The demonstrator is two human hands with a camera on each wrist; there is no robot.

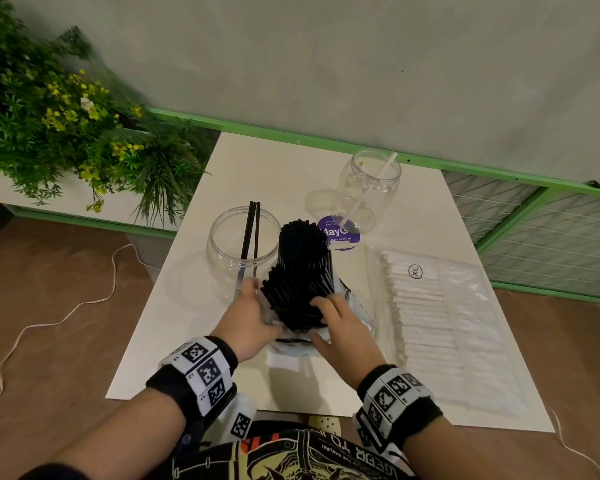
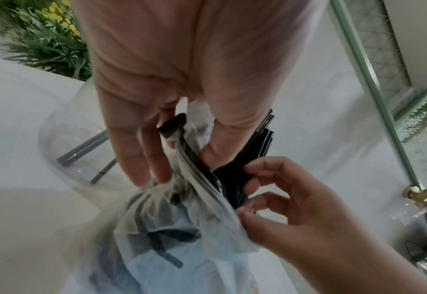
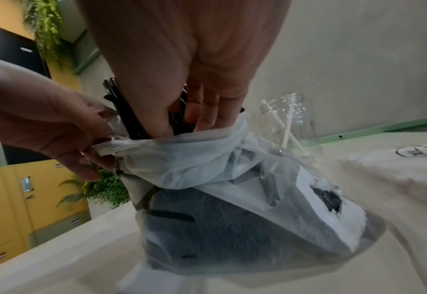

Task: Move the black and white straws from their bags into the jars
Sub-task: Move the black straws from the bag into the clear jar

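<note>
A thick bundle of black straws [image 1: 302,268] stands upright out of a crumpled translucent bag [image 1: 291,344] at the table's middle. My left hand [image 1: 257,299] pinches the bag's rim [image 3: 121,147] on the left side. My right hand [image 1: 326,313] grips the black straws [image 2: 235,179] just above the rim, fingers curled among them [image 3: 182,119]. The left clear jar [image 1: 222,258] holds two black straws [image 1: 250,230]. A clear jar further back on the right [image 1: 392,178] holds one white straw [image 1: 371,192]. A flat bag of white straws [image 1: 430,306] lies to the right.
A purple round label [image 1: 338,233] lies between the jars. The white tabletop [image 1: 174,334] ends near my body. Plants [image 1: 66,116] stand at the left, a green rail [image 1: 499,171] runs behind, and a white cord [image 1: 66,317] lies on the floor.
</note>
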